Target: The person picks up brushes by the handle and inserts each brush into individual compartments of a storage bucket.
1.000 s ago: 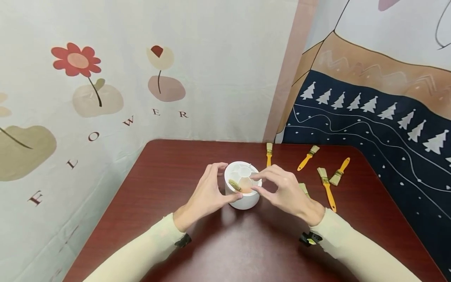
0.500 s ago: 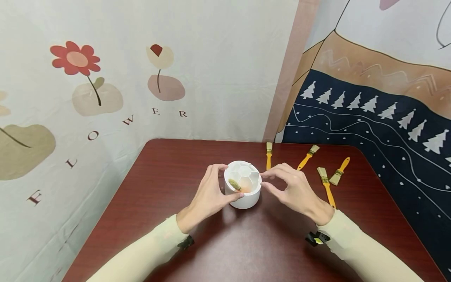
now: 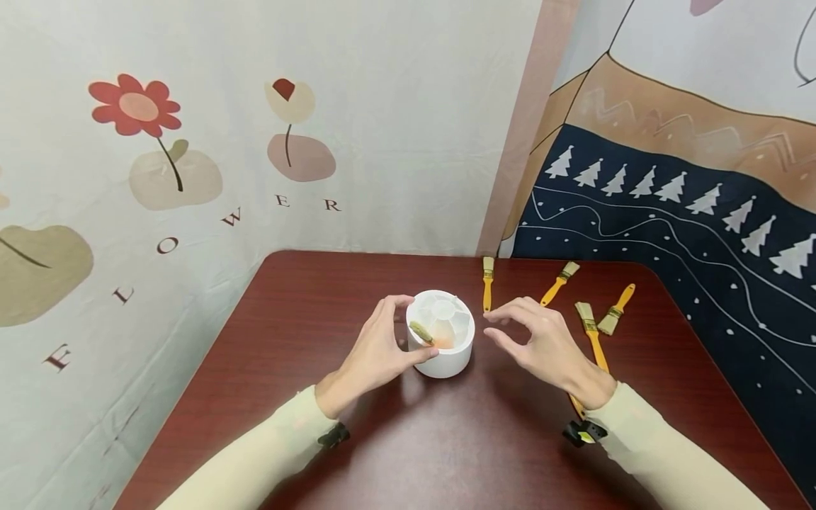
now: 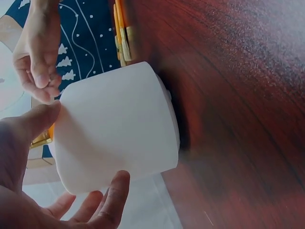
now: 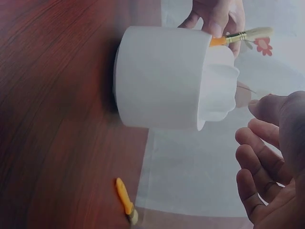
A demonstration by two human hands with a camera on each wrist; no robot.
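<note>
A white round holder (image 3: pixel 448 365) with an inner ring of compartments stands upright on the table. My left hand (image 3: pixel 372 350) grips it from the left, thumb at the near rim and fingers round the far side. One paintbrush (image 3: pixel 421 331) leans in a near-left compartment, bristles up; the right wrist view shows its bristles (image 5: pixel 257 33) and a bit of orange handle above the rim. To the right of the holder, apart from it, my right hand (image 3: pixel 545 347) hovers with thumb and fingers spread and nothing between them.
Several orange-handled brushes lie at the right: one brush (image 3: pixel 487 287) behind the right fingertips, another brush (image 3: pixel 561 282) farther back, and a crossing-close pair, a long brush (image 3: pixel 594 336) beside a brush (image 3: pixel 617 309). Another handle (image 3: pixel 576 405) is partly hidden under my right wrist. Printed cloth (image 3: pixel 414 142) hangs behind the table.
My right hand has drawn back from the holder's right rim, moving to the right. My left hand keeps its grip, and the holder stays in place.
</note>
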